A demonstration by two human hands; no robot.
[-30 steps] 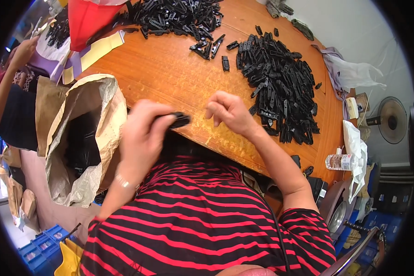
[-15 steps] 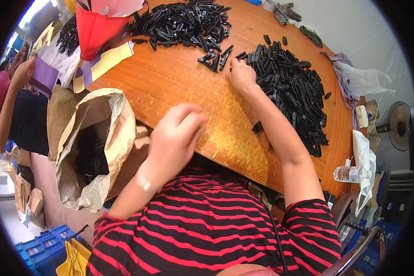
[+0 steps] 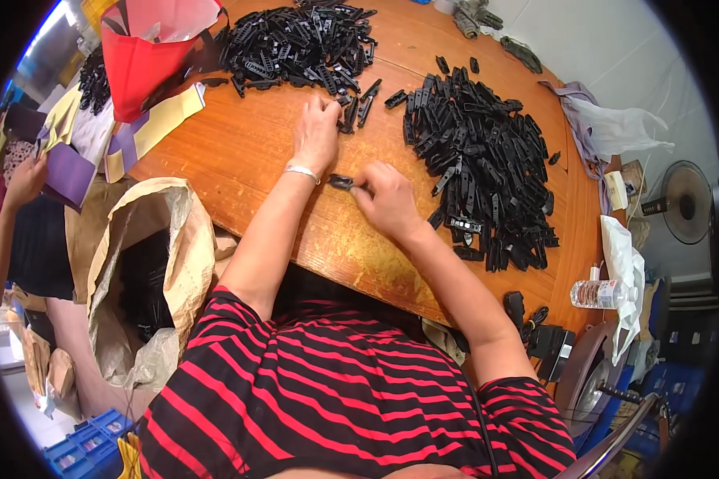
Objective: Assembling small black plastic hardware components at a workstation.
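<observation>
**Hands swap reach: left goes to the far pile, right brings a piece in**

Left hand now lies stretched to the upper middle of the frame, palm down with fingers curled at the near edge of the far pile of black plastic clips; whether it has closed on a clip there cannot be told. Half a second ago it hung fisted near the body while the right reached out to the heap. Right hand has come back toward the centre and pinches a small black clip piece between thumb and fingertips, just beside the left wrist with its bracelet. That reads as one piece fetched and the other hand going for its mate.

Bare wood of the round wooden table lies open to the left of both hands, down to the near rim. To the right, the larger clip heap sits close beside the right hand. An open paper sack hangs off the table edge at lower left. A red bag and coloured paper sheets crowd the upper left.
</observation>
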